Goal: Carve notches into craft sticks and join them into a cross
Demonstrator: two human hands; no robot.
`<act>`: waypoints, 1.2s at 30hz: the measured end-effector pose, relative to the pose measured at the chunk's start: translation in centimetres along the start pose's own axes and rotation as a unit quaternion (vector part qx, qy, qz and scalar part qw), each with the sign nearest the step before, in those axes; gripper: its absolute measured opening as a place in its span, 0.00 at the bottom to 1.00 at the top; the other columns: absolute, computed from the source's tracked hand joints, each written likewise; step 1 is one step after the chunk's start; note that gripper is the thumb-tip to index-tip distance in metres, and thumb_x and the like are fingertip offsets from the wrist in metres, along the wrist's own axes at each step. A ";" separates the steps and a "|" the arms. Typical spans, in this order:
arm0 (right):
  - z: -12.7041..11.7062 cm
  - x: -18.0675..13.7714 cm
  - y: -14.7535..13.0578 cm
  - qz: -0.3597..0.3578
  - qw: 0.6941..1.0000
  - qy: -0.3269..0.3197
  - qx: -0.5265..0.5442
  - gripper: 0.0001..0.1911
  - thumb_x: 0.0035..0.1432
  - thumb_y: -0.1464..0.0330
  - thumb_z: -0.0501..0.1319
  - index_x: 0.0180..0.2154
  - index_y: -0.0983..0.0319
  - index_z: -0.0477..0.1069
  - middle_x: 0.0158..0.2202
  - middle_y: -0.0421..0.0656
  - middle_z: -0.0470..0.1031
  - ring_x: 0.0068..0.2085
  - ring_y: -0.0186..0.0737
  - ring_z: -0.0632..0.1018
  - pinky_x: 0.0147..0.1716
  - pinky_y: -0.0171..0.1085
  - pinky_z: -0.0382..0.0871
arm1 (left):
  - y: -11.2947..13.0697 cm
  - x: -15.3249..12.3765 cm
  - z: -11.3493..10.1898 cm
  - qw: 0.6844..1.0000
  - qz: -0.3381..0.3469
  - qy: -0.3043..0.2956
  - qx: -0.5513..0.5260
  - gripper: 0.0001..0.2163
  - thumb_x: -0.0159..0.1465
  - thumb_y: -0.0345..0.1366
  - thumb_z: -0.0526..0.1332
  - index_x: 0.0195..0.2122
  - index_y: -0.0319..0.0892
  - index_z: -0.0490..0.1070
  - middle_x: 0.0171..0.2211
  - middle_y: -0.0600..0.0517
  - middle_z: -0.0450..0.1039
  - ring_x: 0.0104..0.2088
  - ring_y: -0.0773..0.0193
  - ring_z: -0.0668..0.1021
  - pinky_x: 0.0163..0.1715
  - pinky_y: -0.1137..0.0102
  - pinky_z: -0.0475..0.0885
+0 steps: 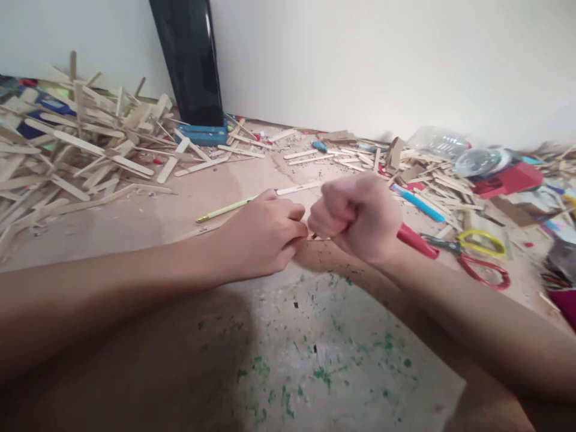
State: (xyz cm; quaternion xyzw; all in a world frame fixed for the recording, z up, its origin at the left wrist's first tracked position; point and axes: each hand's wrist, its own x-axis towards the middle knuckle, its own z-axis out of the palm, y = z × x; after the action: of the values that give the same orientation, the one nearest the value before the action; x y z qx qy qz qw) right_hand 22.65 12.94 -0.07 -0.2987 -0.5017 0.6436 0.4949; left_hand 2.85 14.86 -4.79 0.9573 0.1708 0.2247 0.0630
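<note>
My left hand (265, 234) rests on the brown work surface (148, 222) with its fingers curled and pinched on a small piece of wooden stick (315, 237) that barely shows between the hands. My right hand (355, 219) is a tight fist around a tool with red handles (416, 241), whose tip meets that small piece beside my left fingertips. A yellow-green pencil (225, 210) and a craft stick (297, 188) lie just beyond my left hand.
A big heap of wooden craft sticks (76, 156) fills the left. More sticks, a blue pen (418, 204), red and yellow scissors (477, 252), a red box (513, 179) and clear plastic lie at right. A black upright object (191, 66) stands at the back wall.
</note>
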 end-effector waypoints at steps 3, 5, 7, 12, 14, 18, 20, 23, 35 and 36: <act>-0.6 0.1 -0.2 0.009 1.000 0.007 0.018 0.27 0.61 0.61 0.61 0.18 0.55 0.47 0.16 0.31 0.38 0.19 0.30 0.42 0.17 0.36 0.43 | 0.1 0.1 0.0 1.000 -0.003 0.006 0.011 0.11 0.76 0.32 0.56 0.42 0.43 0.78 0.39 0.52 0.83 0.39 0.60 0.80 0.45 0.60 0.65; -1.1 0.2 -0.5 0.021 0.999 0.008 0.024 0.29 0.62 0.60 0.62 0.18 0.56 0.46 0.16 0.32 0.38 0.19 0.30 0.42 0.18 0.36 0.45 | 0.2 0.2 0.0 1.000 -0.002 0.006 0.010 0.09 0.76 0.32 0.56 0.46 0.43 0.77 0.40 0.52 0.83 0.39 0.60 0.80 0.44 0.60 0.66; -1.3 0.2 -0.8 0.032 0.999 0.005 0.025 0.29 0.63 0.60 0.62 0.19 0.57 0.46 0.16 0.33 0.39 0.19 0.30 0.44 0.18 0.37 0.46 | 0.2 0.3 0.1 1.000 0.003 0.007 0.012 0.08 0.76 0.32 0.56 0.46 0.43 0.76 0.40 0.52 0.82 0.39 0.60 0.80 0.43 0.60 0.66; -0.7 -0.2 -1.7 0.037 0.999 -0.002 0.014 0.27 0.62 0.62 0.61 0.18 0.57 0.47 0.17 0.33 0.37 0.19 0.31 0.43 0.19 0.37 0.45 | 0.1 0.4 0.1 0.999 0.009 0.011 0.032 0.09 0.76 0.32 0.56 0.41 0.43 0.75 0.37 0.52 0.80 0.36 0.59 0.79 0.44 0.59 0.66; -0.4 -0.3 -1.9 0.030 1.000 0.000 0.005 0.26 0.62 0.62 0.59 0.18 0.58 0.47 0.17 0.33 0.36 0.20 0.31 0.42 0.19 0.37 0.44 | 0.1 0.4 0.1 1.000 0.003 0.003 0.029 0.08 0.76 0.33 0.56 0.41 0.44 0.75 0.37 0.52 0.81 0.36 0.59 0.79 0.44 0.60 0.66; -0.4 -0.3 -1.8 0.028 0.999 0.007 -0.014 0.27 0.63 0.61 0.58 0.18 0.58 0.47 0.17 0.33 0.37 0.20 0.31 0.43 0.20 0.38 0.46 | 0.1 0.3 0.1 1.000 -0.004 -0.003 0.019 0.07 0.75 0.33 0.57 0.43 0.44 0.74 0.38 0.53 0.81 0.38 0.59 0.80 0.46 0.59 0.67; -0.5 -0.3 -1.7 0.031 0.999 0.004 -0.019 0.27 0.63 0.61 0.59 0.18 0.57 0.47 0.17 0.33 0.38 0.19 0.32 0.44 0.20 0.38 0.47 | 0.1 0.3 0.2 1.000 -0.003 0.002 0.018 0.07 0.75 0.32 0.56 0.43 0.44 0.74 0.38 0.53 0.81 0.38 0.60 0.80 0.46 0.60 0.67; -0.6 -0.3 -1.5 0.038 0.999 0.010 -0.020 0.27 0.64 0.60 0.58 0.18 0.58 0.47 0.17 0.33 0.38 0.19 0.32 0.44 0.19 0.38 0.46 | 0.1 0.3 0.2 1.000 0.007 0.015 0.022 0.07 0.74 0.31 0.56 0.41 0.44 0.73 0.37 0.53 0.80 0.37 0.59 0.79 0.44 0.59 0.67; -0.6 -0.2 -1.9 0.048 0.998 -0.020 -0.045 0.30 0.65 0.60 0.62 0.18 0.57 0.48 0.18 0.34 0.37 0.20 0.32 0.45 0.21 0.40 0.46 | -0.1 0.4 0.0 0.999 0.020 0.010 0.037 0.08 0.73 0.32 0.57 0.38 0.45 0.74 0.33 0.53 0.76 0.33 0.58 0.77 0.42 0.60 0.64; -0.6 -0.2 -1.9 0.052 0.997 -0.024 -0.049 0.30 0.66 0.60 0.62 0.18 0.58 0.48 0.17 0.34 0.37 0.20 0.32 0.46 0.21 0.40 0.46 | -0.1 0.4 0.0 0.999 0.019 0.011 0.035 0.09 0.74 0.32 0.57 0.37 0.45 0.74 0.33 0.53 0.76 0.33 0.58 0.77 0.42 0.59 0.64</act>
State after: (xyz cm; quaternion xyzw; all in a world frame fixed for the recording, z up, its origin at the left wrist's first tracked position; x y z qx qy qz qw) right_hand 23.92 12.95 1.54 -0.3328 -0.5283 0.6502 0.4329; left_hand 3.14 15.08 -4.64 0.9595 0.1605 0.2303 0.0234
